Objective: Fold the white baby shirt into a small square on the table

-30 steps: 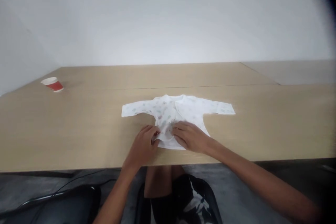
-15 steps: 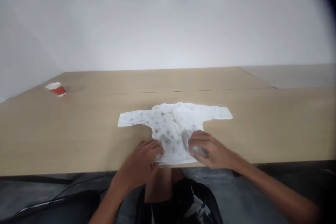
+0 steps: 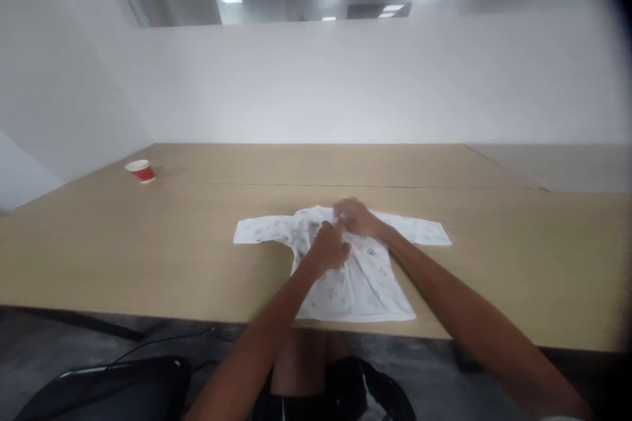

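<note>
A small white baby shirt (image 3: 340,299) with a scattered print lies on the table, its sleeves spread out to both sides and its hem close to the front edge. My left hand (image 3: 330,247) is closed on the shirt's front, just below the neckline. Right beside it, my right hand (image 3: 356,217) bends over the collar area with its fingers closed on the cloth. Both hands cover the neck opening, so the exact bit of fabric between the fingers is hidden. Creases run down the front from under my hands.
A red and white paper cup (image 3: 141,172) stands at the far left of the wooden table (image 3: 172,243). Behind the table rises a white wall (image 3: 345,85). A black chair (image 3: 108,391) and a cable are below the front edge at left.
Both hands have moved from the shirt's lower part up to the neckline and come together there. The right front panel now lies spread wider at the hem. The view has shifted slightly.
</note>
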The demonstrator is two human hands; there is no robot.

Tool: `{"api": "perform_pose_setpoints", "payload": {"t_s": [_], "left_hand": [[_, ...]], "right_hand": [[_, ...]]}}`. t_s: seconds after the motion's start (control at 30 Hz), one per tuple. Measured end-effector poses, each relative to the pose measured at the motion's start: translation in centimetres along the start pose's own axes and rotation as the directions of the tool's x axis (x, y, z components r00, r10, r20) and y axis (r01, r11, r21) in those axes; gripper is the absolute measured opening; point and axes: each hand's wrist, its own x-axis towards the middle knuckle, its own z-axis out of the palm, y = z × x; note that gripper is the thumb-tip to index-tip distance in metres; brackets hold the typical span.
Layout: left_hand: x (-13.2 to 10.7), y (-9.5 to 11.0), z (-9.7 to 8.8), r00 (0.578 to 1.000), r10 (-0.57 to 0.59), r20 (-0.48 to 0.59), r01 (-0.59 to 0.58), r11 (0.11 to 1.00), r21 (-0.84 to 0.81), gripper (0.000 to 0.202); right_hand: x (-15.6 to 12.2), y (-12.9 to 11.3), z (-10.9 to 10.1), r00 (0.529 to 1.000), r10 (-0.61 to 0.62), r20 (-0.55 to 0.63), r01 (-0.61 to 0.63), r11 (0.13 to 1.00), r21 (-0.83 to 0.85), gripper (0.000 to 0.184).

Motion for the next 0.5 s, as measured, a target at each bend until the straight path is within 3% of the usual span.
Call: {"api": "perform_pose_setpoints", "payload": {"t_s": [0.1, 0.23, 0.37, 0.5], "left_hand": [[0.2, -0.7, -0.1, 0.996, 0.078, -0.051, -0.084, 0.988, -0.126, 0.041], [0.1, 0.2, -0.4, 0.976, 0.213, -0.036, -0.211, 0.904, -0.372, 0.028], [-1.5, 3.0, 0.0, 0.928, 0.368, 0.063, -0.274, 0.786, -0.554, 0.028], [-4.3, 5.2, 1.1, 0.956, 0.289, -0.044, -0.257, 0.757, -0.601, 0.018]], "right_hand": [[-0.7, -1.2, -1.1, 0.995, 0.059, -0.083, -0.04, 0.975, 0.22, 0.013], [-1.0, -2.9, -2.6, 0.965, 0.239, -0.113, -0.147, 0.841, 0.52, 0.013], [-0.7, -3.0, -2.5, 0.885, 0.407, -0.227, -0.203, 0.775, 0.598, 0.015], [-0.7, -2.0, -2.2, 0.858, 0.42, -0.296, -0.21, 0.812, 0.544, 0.018]]}}
